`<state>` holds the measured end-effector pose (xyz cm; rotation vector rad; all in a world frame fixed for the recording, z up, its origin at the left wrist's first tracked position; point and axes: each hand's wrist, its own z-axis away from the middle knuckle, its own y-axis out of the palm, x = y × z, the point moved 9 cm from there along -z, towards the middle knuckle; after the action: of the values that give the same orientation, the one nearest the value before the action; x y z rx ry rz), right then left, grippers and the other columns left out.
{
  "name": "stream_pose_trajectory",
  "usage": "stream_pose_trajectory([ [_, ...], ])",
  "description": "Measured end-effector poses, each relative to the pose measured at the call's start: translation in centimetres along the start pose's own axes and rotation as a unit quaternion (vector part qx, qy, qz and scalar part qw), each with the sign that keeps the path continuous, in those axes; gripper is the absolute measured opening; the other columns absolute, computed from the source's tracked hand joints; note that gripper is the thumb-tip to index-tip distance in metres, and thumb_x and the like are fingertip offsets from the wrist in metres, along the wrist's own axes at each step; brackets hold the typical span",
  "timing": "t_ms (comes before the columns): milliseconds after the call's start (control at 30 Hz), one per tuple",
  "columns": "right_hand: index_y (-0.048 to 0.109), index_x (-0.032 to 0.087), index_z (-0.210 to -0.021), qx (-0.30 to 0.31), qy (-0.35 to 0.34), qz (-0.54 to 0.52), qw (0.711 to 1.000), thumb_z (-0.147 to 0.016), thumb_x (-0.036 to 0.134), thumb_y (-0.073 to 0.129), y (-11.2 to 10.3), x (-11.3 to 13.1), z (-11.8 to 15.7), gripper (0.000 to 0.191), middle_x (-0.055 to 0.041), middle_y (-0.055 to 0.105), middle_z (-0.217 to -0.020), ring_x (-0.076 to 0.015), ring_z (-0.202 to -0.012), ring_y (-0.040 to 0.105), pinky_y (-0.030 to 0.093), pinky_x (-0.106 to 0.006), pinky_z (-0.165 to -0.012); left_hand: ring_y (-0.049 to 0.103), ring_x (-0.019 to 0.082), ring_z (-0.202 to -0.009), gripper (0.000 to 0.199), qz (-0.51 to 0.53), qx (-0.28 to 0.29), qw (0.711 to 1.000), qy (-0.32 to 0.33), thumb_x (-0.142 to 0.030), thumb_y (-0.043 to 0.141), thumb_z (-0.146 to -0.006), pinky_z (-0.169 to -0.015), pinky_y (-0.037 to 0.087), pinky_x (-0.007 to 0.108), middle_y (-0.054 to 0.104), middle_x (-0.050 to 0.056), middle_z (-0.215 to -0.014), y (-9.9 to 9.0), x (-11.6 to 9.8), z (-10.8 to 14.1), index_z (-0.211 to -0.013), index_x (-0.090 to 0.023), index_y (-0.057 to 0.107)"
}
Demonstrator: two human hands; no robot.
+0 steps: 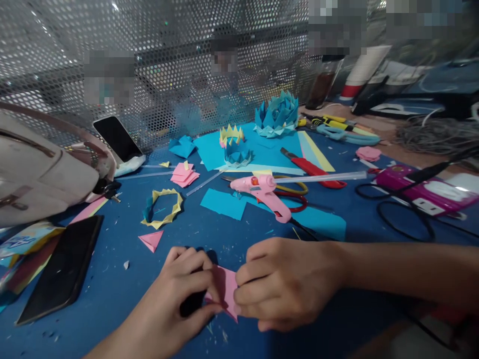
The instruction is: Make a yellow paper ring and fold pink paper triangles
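At the bottom centre of the frame, a folded piece of pink paper point(226, 286) lay between the two hands, the left hand point(187, 286) pinching its left edge with thumb and forefinger drawn together, the right hand point(284, 281) gripping its right edge with curled, closed fingers. On the blue tabletop point(119, 309), a pink triangle point(151, 241) and a yellow paper ring point(180, 203) sat left of centre, while a pink glue gun point(262, 188) rested near the middle and a blue paper flower point(279, 115) stood at upper right of centre.
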<state>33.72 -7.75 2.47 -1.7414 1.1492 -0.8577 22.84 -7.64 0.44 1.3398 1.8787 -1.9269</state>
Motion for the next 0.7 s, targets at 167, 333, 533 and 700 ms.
stream_pose_trajectory([
  [167,0.072,0.012,-0.104,-0.007,-0.002,-0.007,1.000,-0.096,0.030,0.058,-0.1,0.1,0.0,0.024,-0.0010,0.071,-0.096,-0.0158,-0.088,0.057,0.042,-0.033,-0.062,0.054,0.016,-0.086,0.013,-0.014,0.030,0.999,0.003,-0.024,0.056,-0.098,-0.082,0.034,0.032,0.059,-0.001,-0.089,0.6,-0.2,0.0,-0.085,-0.022,0.060],
  [333,0.071,0.014,-0.114,-0.025,-0.014,-0.001,1.000,-0.096,0.030,0.060,-0.3,0.3,0.0,0.027,0.0004,0.071,-0.095,-0.0152,-0.083,0.057,0.040,-0.032,-0.059,0.053,0.016,-0.090,0.012,-0.050,0.093,0.994,-0.022,-0.014,0.060,-0.093,-0.084,0.033,0.032,0.058,-0.001,-0.093,1.3,-0.2,-0.1,-0.085,-0.023,0.057],
  [533,0.071,0.017,-0.116,-0.013,-0.009,-0.008,1.000,-0.098,0.032,0.058,-0.1,0.3,-0.2,0.027,0.0006,0.071,-0.095,-0.0147,-0.081,0.057,0.040,-0.032,-0.059,0.054,0.016,-0.096,0.011,-0.041,0.092,0.995,0.010,-0.015,0.064,-0.093,-0.086,0.031,0.033,0.058,-0.002,-0.096,1.0,-0.4,0.0,-0.088,-0.024,0.058],
  [700,0.071,0.018,-0.116,0.008,0.002,-0.012,1.000,-0.096,0.035,0.060,0.2,0.3,-0.1,0.029,0.0000,0.070,-0.095,-0.0167,-0.085,0.058,0.041,-0.033,-0.062,0.055,0.015,-0.093,0.010,-0.038,0.077,0.996,0.024,-0.020,0.069,-0.091,-0.086,0.030,0.032,0.059,-0.003,-0.096,0.5,-0.1,0.0,-0.089,-0.025,0.060],
])
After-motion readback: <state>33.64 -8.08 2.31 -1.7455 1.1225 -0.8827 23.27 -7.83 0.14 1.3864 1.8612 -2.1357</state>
